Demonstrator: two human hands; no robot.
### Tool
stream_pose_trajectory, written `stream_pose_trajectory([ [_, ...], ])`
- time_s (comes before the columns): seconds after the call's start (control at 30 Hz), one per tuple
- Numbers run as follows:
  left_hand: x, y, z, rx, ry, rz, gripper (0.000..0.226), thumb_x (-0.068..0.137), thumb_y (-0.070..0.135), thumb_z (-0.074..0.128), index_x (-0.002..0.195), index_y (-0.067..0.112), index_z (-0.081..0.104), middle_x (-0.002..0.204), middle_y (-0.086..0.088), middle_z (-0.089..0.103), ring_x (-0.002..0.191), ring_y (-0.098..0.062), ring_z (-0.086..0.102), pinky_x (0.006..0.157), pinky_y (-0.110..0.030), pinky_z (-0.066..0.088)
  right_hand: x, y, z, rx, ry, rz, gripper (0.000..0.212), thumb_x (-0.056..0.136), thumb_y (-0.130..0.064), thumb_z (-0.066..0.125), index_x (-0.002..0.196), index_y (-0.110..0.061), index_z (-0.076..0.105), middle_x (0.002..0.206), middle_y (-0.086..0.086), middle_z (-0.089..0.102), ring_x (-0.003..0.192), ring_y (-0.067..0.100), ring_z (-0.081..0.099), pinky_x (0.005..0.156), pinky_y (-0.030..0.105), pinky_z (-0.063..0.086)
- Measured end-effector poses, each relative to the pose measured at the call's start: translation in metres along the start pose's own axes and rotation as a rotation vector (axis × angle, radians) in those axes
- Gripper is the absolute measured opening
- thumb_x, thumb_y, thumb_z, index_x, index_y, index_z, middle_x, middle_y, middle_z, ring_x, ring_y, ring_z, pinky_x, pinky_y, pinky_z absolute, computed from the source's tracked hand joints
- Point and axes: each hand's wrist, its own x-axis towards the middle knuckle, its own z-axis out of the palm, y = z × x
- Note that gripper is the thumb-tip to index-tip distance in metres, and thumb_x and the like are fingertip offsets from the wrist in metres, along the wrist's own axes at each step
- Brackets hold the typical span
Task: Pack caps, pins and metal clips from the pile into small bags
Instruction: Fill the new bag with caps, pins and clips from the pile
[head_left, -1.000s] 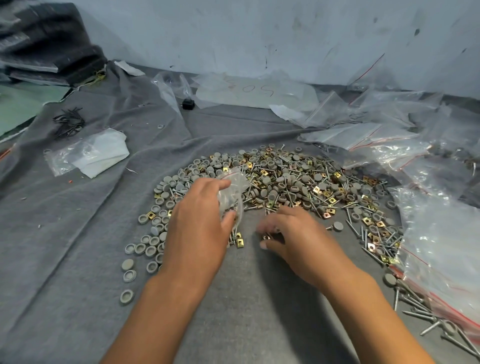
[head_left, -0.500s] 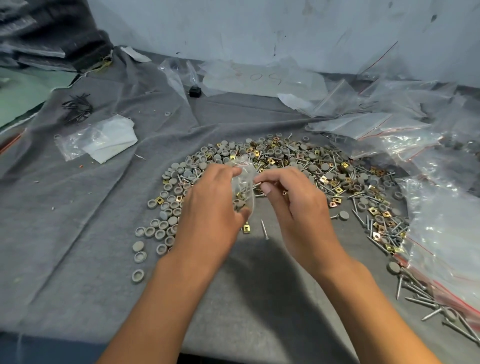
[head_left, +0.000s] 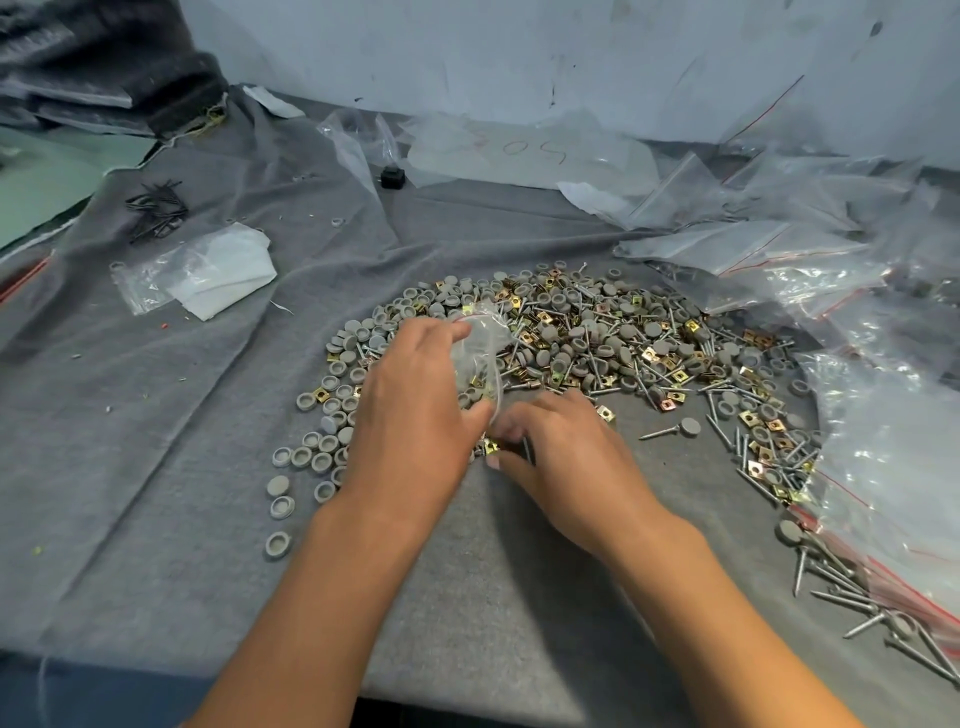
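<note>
Grey cloth (head_left: 156, 467) covers the surface below a pale wall. Toward the far left edge lie dark pins (head_left: 156, 208) and a flat bag (head_left: 208, 273). At centre, the left hand (head_left: 415, 415) grips a small clear bag (head_left: 480, 353) over the pile (head_left: 597, 338) of grey caps, pins and brass clips. Just beside it, the right hand (head_left: 566, 462) pinches a brass clip (head_left: 491, 446) on the cloth. Empty bags (head_left: 779, 249) crowd the right edge; long pins (head_left: 857, 597) lie at the near right corner.
</note>
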Motion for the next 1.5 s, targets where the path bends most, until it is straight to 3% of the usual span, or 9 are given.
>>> stream_pose_trajectory([
  [0.23, -0.001, -0.001, 0.0, 0.002, -0.005, 0.009, 0.075, 0.075, 0.025, 0.088, 0.14, 0.021, 0.052, 0.129, 0.009, 0.051, 0.106, -0.013, 0.059, 0.098, -0.036, 0.051, -0.003, 0.008, -0.003, 0.168, 0.009, -0.013, 0.015, 0.092, -0.024, 0.069, 0.092, -0.032, 0.056, 0.09, -0.017, 0.057, 0.085, 0.005, 0.05, 0.071, 0.029, 0.042],
  [0.4, -0.002, 0.003, 0.001, 0.004, -0.039, 0.046, 0.071, 0.076, 0.023, 0.087, 0.139, 0.02, 0.054, 0.13, 0.007, 0.051, 0.107, -0.015, 0.059, 0.098, -0.04, 0.051, 0.007, 0.01, -0.025, 0.456, 0.378, -0.058, 0.012, 0.094, -0.017, 0.069, 0.095, -0.026, 0.061, 0.083, -0.016, 0.059, 0.074, 0.006, 0.054, 0.066, 0.012, 0.037],
  [0.63, -0.002, 0.005, 0.006, -0.008, -0.033, 0.084, 0.066, 0.079, 0.024, 0.084, 0.138, 0.02, 0.055, 0.13, 0.008, 0.051, 0.109, -0.015, 0.057, 0.099, -0.04, 0.05, 0.012, -0.004, -0.02, 0.304, 0.658, -0.17, 0.013, 0.086, -0.022, 0.079, 0.095, -0.018, 0.072, 0.09, -0.016, 0.066, 0.079, 0.002, 0.057, 0.076, 0.012, 0.043],
  [0.83, -0.004, 0.006, 0.004, -0.055, -0.025, 0.163, 0.057, 0.083, 0.017, 0.079, 0.135, 0.016, 0.058, 0.127, 0.006, 0.054, 0.107, -0.014, 0.056, 0.099, -0.037, 0.049, 0.017, 0.003, -0.023, 0.08, 0.614, -0.193, 0.014, 0.096, -0.021, 0.067, 0.104, -0.016, 0.078, 0.114, -0.001, 0.067, 0.105, 0.019, 0.052, 0.091, 0.015, 0.036],
  [0.9, -0.003, 0.008, 0.0, -0.106, 0.035, 0.173, 0.05, 0.088, 0.024, 0.073, 0.135, 0.015, 0.059, 0.126, 0.008, 0.054, 0.105, -0.008, 0.055, 0.098, -0.022, 0.046, 0.016, 0.013, -0.03, 0.16, 0.628, -0.125, 0.016, 0.099, -0.022, 0.061, 0.102, -0.015, 0.076, 0.11, 0.001, 0.065, 0.105, 0.019, 0.054, 0.093, 0.018, 0.038],
  [1.0, 0.001, 0.011, -0.015, -0.356, 0.128, 0.125, 0.065, 0.079, 0.045, 0.077, 0.137, 0.022, 0.056, 0.13, 0.012, 0.053, 0.11, -0.002, 0.056, 0.094, -0.008, 0.042, 0.014, 0.026, -0.041, 0.346, 0.618, 0.011, 0.021, 0.103, -0.028, 0.051, 0.096, -0.02, 0.07, 0.099, -0.001, 0.065, 0.098, 0.019, 0.06, 0.086, 0.028, 0.043],
  [1.13, 0.011, 0.006, -0.042, -1.212, 0.112, -0.034, 0.076, 0.074, 0.013, 0.082, 0.143, 0.013, 0.049, 0.136, -0.001, 0.06, 0.12, -0.019, 0.063, 0.093, -0.037, 0.058, 0.009, 0.032, -0.048, 0.475, 0.627, 0.082, 0.028, 0.105, -0.035, 0.046, 0.087, -0.026, 0.066, 0.093, -0.007, 0.064, 0.093, 0.006, 0.06, 0.083, 0.026, 0.044],
  [1.3, 0.019, -0.004, -0.059, -1.494, -0.094, -0.23, 0.049, 0.081, 0.004, 0.06, 0.13, 0.011, 0.063, 0.117, 0.002, 0.074, 0.089, -0.005, 0.071, 0.075, -0.024, 0.061, -0.001, 0.018, -0.058, 0.747, 0.642, 0.091, 0.015, 0.102, -0.034, 0.055, 0.096, -0.026, 0.066, 0.099, -0.004, 0.067, 0.094, 0.013, 0.062, 0.084, 0.046, 0.051],
  [1.5, 0.011, -0.004, -0.057, -1.326, -0.654, 0.041, 0.033, 0.081, 0.007, 0.062, 0.108, 0.018, 0.078, 0.108, -0.004, 0.077, 0.095, -0.01, 0.073, 0.08, -0.02, 0.057, -0.011, 0.0, -0.062, 1.022, 0.22, -0.126, 0.035, 0.097, -0.035, 0.062, 0.125, -0.015, 0.065, 0.12, -0.006, 0.07, 0.115, 0.01, 0.065, 0.097, 0.031, 0.052],
])
